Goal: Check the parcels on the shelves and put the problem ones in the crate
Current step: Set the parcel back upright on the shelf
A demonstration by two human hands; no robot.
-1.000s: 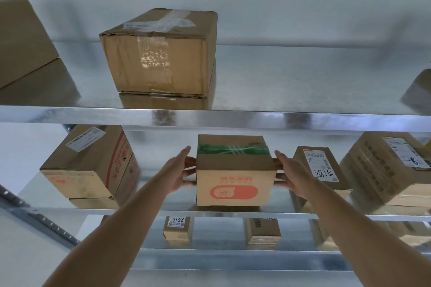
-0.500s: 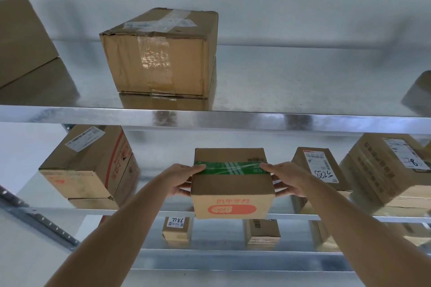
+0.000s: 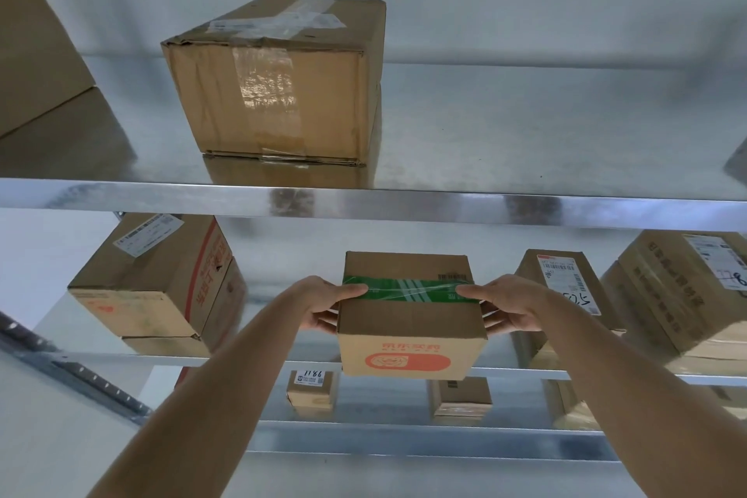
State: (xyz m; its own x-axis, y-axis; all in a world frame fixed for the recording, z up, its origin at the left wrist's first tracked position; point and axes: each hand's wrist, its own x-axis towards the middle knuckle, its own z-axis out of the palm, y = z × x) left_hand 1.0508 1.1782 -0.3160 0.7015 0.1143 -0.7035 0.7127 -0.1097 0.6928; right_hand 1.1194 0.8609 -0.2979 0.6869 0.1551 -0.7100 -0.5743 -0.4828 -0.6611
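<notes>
My left hand (image 3: 323, 305) and right hand (image 3: 507, 307) clamp the small green-taped brown cardboard box (image 3: 410, 329) from both sides, thumbs on top, near the middle metal shelf (image 3: 258, 360).

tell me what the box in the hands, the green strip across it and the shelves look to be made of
Held box: plain brown cardboard, matte, with folded edges and orange print. Green strip: probably plastic packing tape, glossy with glare streaks. Upper shelf: seemingly bare sheet metal, perhaps galvanised steel; its silvery, mottled surface mirrors the large box.
</notes>
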